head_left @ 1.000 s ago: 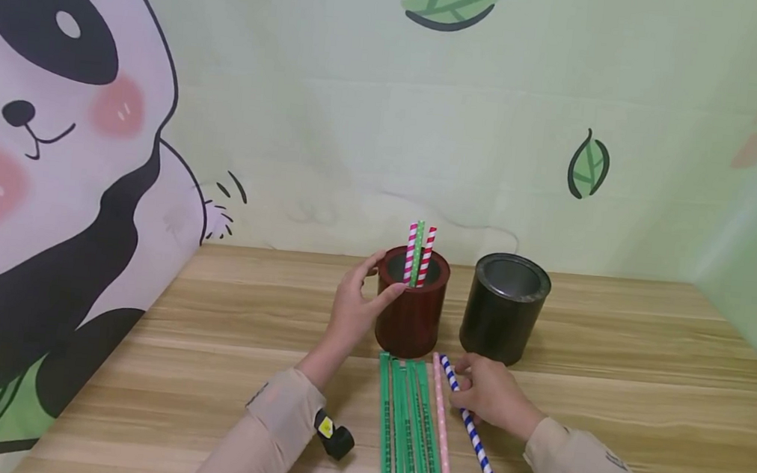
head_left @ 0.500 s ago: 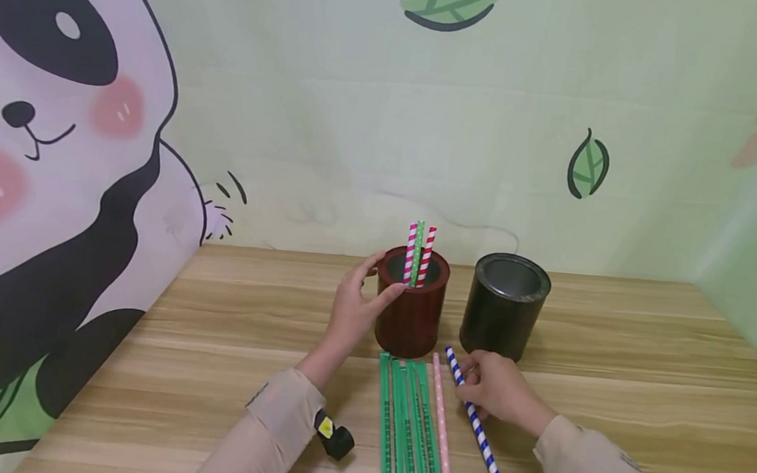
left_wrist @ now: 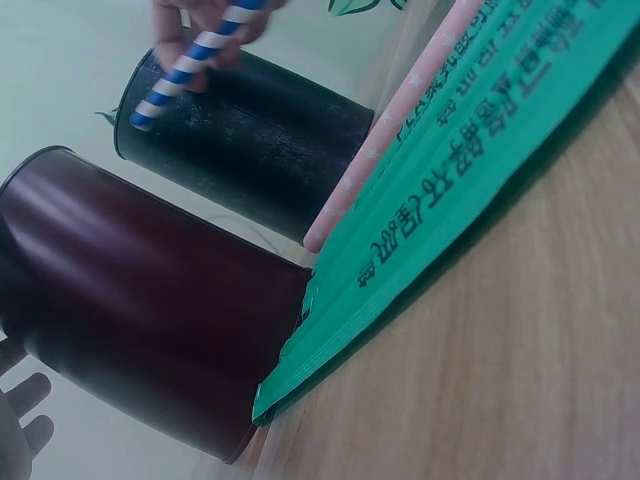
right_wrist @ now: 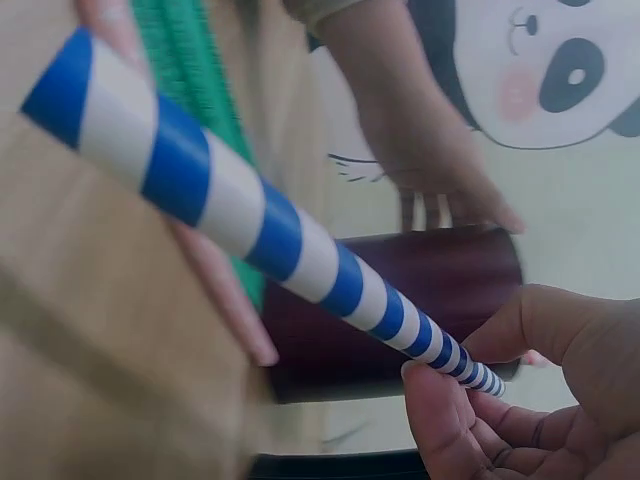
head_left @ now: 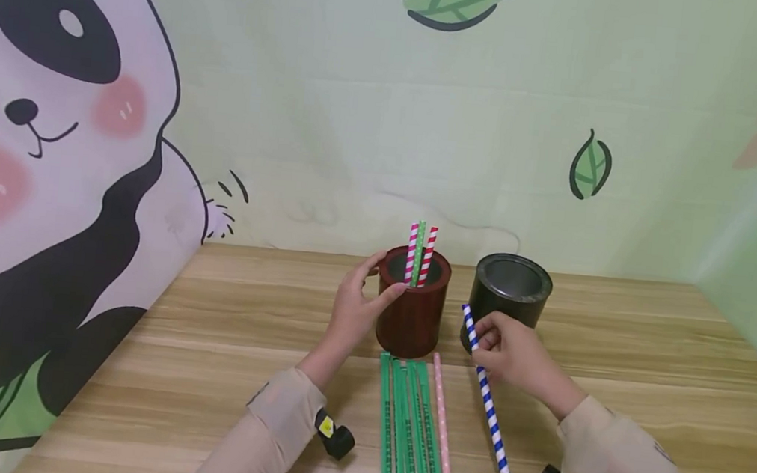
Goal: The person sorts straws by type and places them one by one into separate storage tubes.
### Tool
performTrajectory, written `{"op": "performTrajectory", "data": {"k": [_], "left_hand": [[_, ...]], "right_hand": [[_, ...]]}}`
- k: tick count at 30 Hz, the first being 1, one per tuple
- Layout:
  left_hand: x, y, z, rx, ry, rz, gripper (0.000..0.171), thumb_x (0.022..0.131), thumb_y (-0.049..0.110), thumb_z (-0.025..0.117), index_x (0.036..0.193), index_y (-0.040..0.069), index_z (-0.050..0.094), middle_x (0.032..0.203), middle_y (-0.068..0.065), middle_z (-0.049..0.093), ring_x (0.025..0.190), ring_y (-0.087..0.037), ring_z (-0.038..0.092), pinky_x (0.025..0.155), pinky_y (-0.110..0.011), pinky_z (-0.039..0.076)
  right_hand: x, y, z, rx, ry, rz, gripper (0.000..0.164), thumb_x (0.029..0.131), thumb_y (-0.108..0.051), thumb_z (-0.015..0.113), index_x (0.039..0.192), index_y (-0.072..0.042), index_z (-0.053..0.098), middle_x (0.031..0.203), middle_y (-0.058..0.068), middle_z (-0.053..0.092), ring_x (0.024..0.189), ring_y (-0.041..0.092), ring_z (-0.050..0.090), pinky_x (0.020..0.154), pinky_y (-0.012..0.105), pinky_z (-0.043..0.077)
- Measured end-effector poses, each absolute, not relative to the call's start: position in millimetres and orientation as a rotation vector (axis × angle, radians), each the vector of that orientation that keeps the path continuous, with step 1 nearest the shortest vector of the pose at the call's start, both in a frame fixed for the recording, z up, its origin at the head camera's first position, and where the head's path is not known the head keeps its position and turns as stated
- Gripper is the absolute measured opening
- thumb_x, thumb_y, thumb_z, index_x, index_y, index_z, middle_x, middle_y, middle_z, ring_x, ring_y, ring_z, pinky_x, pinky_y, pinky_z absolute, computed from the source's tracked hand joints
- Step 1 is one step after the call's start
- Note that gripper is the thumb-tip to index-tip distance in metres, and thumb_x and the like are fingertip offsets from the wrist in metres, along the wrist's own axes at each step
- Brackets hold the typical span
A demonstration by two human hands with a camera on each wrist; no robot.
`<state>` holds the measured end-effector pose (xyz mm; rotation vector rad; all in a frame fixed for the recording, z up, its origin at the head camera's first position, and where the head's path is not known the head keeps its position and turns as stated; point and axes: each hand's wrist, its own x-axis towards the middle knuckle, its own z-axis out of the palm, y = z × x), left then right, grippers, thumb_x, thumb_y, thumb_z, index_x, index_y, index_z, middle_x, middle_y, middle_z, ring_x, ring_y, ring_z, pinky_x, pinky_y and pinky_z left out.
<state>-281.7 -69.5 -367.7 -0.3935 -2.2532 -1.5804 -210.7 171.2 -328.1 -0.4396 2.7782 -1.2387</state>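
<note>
My right hand [head_left: 519,360] pinches a blue-and-white striped paper straw [head_left: 488,411] between thumb and fingers. The straw is tilted, its upper end in front of the black cup [head_left: 514,302]. In the right wrist view, the straw [right_wrist: 270,230] runs from the fingertips toward the camera. With thumb and fingers spread round the upper side of a dark red cup [head_left: 412,320], my left hand [head_left: 355,302] holds it. Two red/pink-striped straws [head_left: 411,251] and a green dotted one [head_left: 420,240] stand in that cup.
Several green wrapped strips with dark print [head_left: 408,434] lie side by side before the red cup. Beside them on the wooden table [head_left: 243,315] lies a pink dotted straw [head_left: 441,430]. A panda-printed backdrop [head_left: 335,112] stands behind.
My right hand has lifted the blue-striped straw from beside the pink one, moving it up and slightly right toward the black cup. The left hand stays on the red cup.
</note>
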Motion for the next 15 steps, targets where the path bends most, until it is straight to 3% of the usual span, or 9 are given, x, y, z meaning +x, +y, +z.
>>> {"op": "performTrajectory", "data": {"k": [7,15], "left_hand": [[-282.5,-69.8,-367.3,-0.382,-2.27,-1.56,0.068,0.083,0.042,0.072,0.141,0.014,0.048,0.137,-0.009,0.056,0.123,-0.032,0.05,0.105,-0.05,0.04],[-283.9,-70.3,-368.9,-0.395,-2.259,-1.554,0.068,0.083,0.042,0.073,0.14,0.013,0.049,0.137,-0.011,0.056,0.122,-0.033,0.051,0.105,-0.055,0.039]], "right_hand": [[-217.6,175.6,-300.7,-0.524,2.763,-1.367,0.031,0.083,0.004,0.057,0.111,0.012,0.048,0.081,0.013,0.058,0.059,0.013,0.056,0.052,0.031,0.056],[-222.5,177.7,-271.1,-0.609,2.824,-1.387,0.034,0.086,0.004,0.058,0.116,0.013,0.046,0.087,0.017,0.057,0.065,0.011,0.056,0.056,0.024,0.056]]}}
